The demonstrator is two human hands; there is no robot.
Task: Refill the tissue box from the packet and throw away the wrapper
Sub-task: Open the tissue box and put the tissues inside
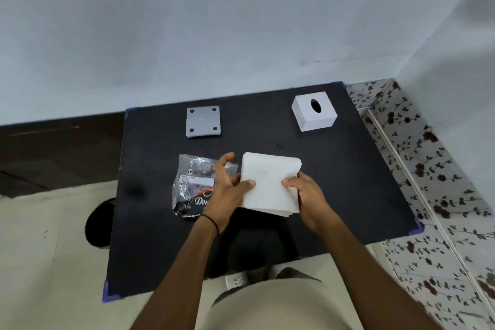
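Tissues, a white stack already out of the wrapper, sit low over the near middle of the black table, gripped from both sides, probably to square them before loading. Left hand clamps the left edge, thumb on top; right hand pinches the right edge. The emptied wrapper lies just left. The tissue box stands well apart at the far right, its base plate off at the far left.
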